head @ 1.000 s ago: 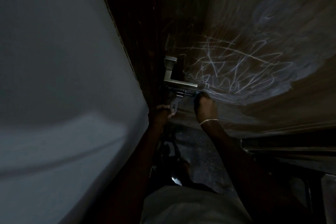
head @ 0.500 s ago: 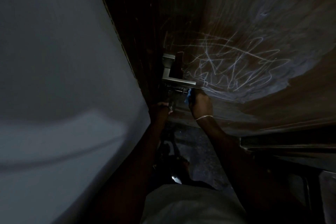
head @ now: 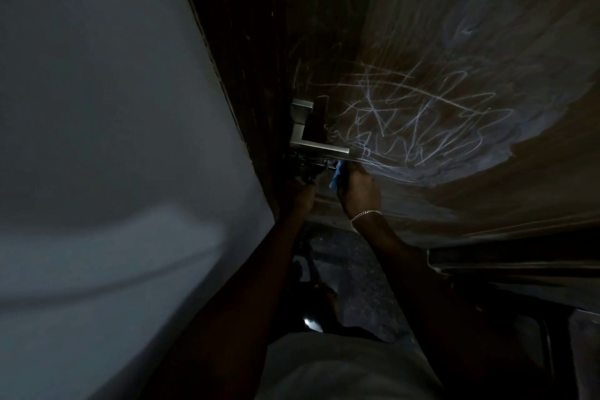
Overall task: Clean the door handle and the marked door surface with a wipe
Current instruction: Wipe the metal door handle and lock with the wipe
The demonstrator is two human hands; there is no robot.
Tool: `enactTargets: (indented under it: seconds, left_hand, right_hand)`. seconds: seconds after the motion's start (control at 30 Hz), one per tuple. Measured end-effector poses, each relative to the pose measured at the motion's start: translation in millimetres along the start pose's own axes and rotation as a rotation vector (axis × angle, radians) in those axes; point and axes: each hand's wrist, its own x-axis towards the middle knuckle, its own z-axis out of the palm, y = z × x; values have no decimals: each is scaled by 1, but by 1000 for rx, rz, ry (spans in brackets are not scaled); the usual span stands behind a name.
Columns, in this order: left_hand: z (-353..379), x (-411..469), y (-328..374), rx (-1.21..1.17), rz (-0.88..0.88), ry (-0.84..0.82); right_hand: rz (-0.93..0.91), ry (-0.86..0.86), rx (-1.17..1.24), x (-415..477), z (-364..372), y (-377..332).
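A silver lever door handle [head: 319,149] sticks out from the dark wooden door. White scribbles [head: 422,127] cover the door surface to its right, with a smeared pale patch around them. My right hand [head: 358,193], with a bracelet on the wrist, grips a blue wipe [head: 337,175] just under the tip of the lever, against the lower edge of the scribbles. My left hand [head: 300,196] is below the handle, its fingers closed on a dark bunch of keys [head: 306,167] hanging from the lock. The scene is very dim.
A pale wall [head: 113,140] fills the left side, right next to the door's edge. Below my arms lies a dark speckled floor [head: 357,276]. A dark ledge or piece of furniture [head: 519,269] juts in at the lower right.
My right hand has turned slightly so that the blue wipe now shows beside the lever tip. Both hands stay under the handle; the view has shifted a little.
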Motion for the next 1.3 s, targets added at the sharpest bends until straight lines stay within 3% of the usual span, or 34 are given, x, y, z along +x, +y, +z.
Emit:
enactTargets:
  seconds: [0.13,0.3,0.4,0.6,0.87,0.97,1.13,1.3]
  left_hand:
    - [1,-2,6,13,33,-99]
    - [2,3,10,-165,24,-221]
    - [5,0,10,-375,-78,-224]
    - [-1,-6,2,-489,-60,-329]
    - [-9,-5,-8,-545,-143,-373]
    - [-10,-4,-8,-550,-203,-353]
    - [-1,-10,-20,-697,-160,-427]
    - [-3,-8,-20,-721,-169,-450]
  right_hand:
    - [-6,11,36,1,-4,-3]
    - [-43,51,58,6,-6,-18]
    - [-51,-31,-41,17,-1,-32]
    - [-36,-128,-267,23,14,-55]
    - [-184,-171,-324,32,21,-74]
    - [-190,-174,-376,31,19,-78]
    - [-147,-116,-373,32,18,-59]
    - [-206,-228,-314,42,30,-75]
